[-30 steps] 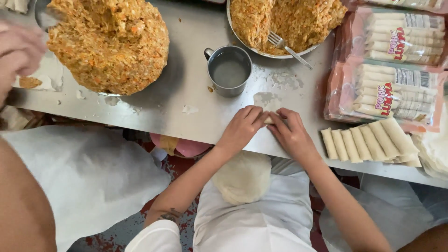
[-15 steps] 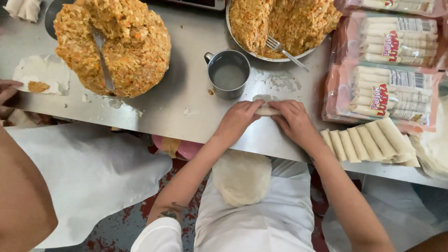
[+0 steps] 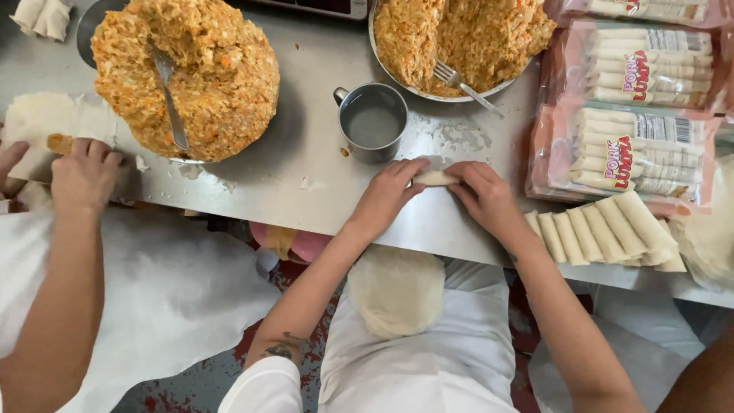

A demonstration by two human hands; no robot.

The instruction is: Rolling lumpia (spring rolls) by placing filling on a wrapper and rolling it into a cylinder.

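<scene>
I've got both hands down on the steel table [image 3: 252,180], mid-frame. Left hand [image 3: 386,197] and right hand [image 3: 483,195] are curled narrow round a pale wrapped roll [image 3: 434,178], fingertips pinching it from either end; it lies flat on the tabletop just near of the metal cup [image 3: 373,122] w/ cloudy liquid.

Risks as I judge them:
- Cup sits v. close on the far side; a knuckle nudge could tip it and wet the wrapper.
- Too much fingertip pressure could split the thin skin and let filling out.
- Roll is not far from the near table edge, so a slip toward me could drop it off.
- Stack of round wrappers [image 3: 396,289] on my lap looks loose; leaning in could shift it.

Right of my right hand: a row of finished rolls [image 3: 604,229], touching side by side. Far right: clear flat plastic packs of rolls [image 3: 623,149], rectangular, pinkish film w/ red and yellow printed label and a white sticker patch; more packs beyond, cut off by the frame.

Far side: big orange filling mound [image 3: 202,73] w/ a utensil stuck in, and a bowl of filling [image 3: 459,38] w/ fork. Far left, another person's hand [image 3: 82,174] presses a wrapper.
</scene>
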